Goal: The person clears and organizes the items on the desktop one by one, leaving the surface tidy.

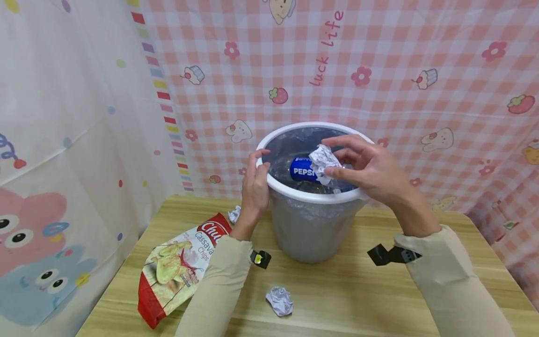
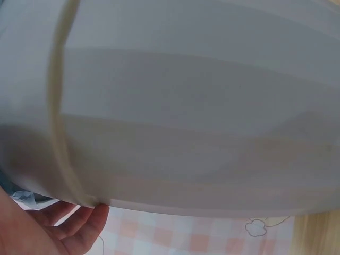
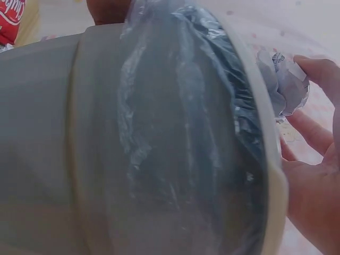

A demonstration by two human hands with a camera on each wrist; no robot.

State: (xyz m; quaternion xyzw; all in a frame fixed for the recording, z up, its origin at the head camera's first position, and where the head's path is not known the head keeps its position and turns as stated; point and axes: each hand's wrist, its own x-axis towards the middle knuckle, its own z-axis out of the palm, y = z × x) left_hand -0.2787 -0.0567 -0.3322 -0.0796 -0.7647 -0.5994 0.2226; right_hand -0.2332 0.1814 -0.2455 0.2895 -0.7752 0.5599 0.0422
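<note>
A grey trash bin point(image 1: 311, 229) with a white rim and a clear plastic liner stands on the table. My left hand point(image 1: 254, 187) grips its rim on the left side; its fingertips also show at the rim in the left wrist view. Over the bin's opening, my right hand point(image 1: 375, 168) pinches a crumpled paper ball point(image 1: 323, 161) between thumb and fingers. The same paper ball point(image 3: 284, 85) appears just past the rim in the right wrist view. Inside the bin lies a bottle with a blue Pepsi label point(image 1: 301, 169), partly covered by the paper.
A red and white cassava chips bag point(image 1: 181, 262) lies on the table point(image 1: 362, 299) at the left, partly behind my left sleeve. One crumpled paper ball point(image 1: 280, 301) sits in front of the bin, another paper ball point(image 1: 234, 214) beyond the bag. Patterned cloth hangs behind.
</note>
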